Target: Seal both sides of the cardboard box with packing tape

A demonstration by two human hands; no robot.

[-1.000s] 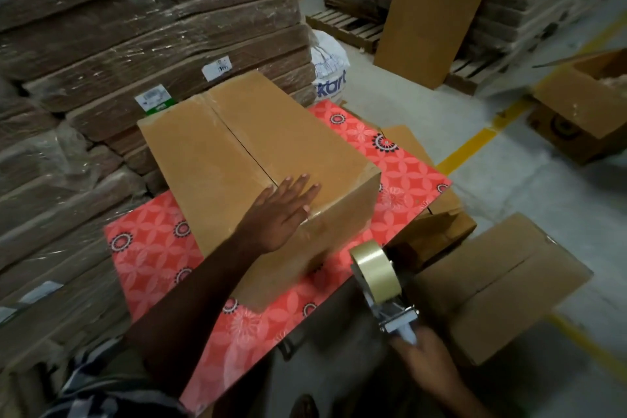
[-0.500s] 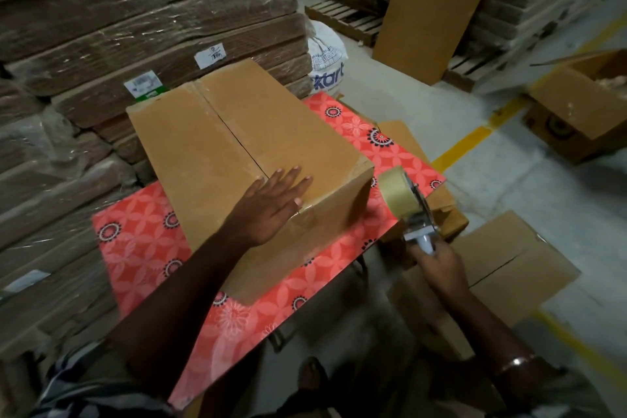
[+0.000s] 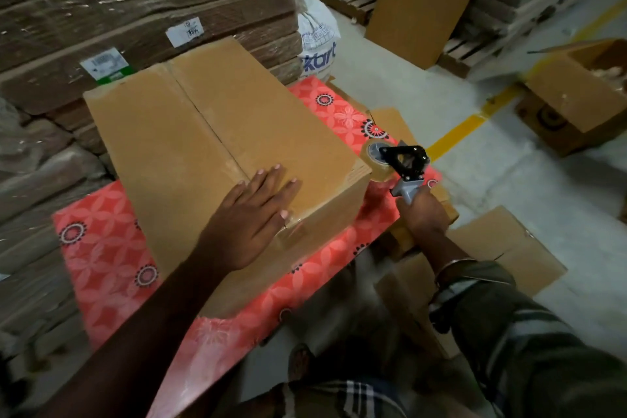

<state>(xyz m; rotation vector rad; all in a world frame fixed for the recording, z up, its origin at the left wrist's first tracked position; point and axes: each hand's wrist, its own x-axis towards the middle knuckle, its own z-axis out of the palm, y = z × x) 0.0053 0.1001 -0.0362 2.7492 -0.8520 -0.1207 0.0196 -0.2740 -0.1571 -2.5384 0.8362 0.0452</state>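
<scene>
Cardboard box (image 3: 217, 159) lies on the red-patterned desk (image 3: 101, 248), seam upward, pinned flat by the open left hand (image 3: 252, 219) while the right hand (image 3: 422, 214), grip closed on the tape dispenser (image 3: 395, 163), positions it beside the box's near right corner, presumably to begin taping.

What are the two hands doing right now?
Left hand: open, palm flat on top of the cardboard box, gripping nothing.
Right hand: closed around the handle of the tape dispenser.
</scene>
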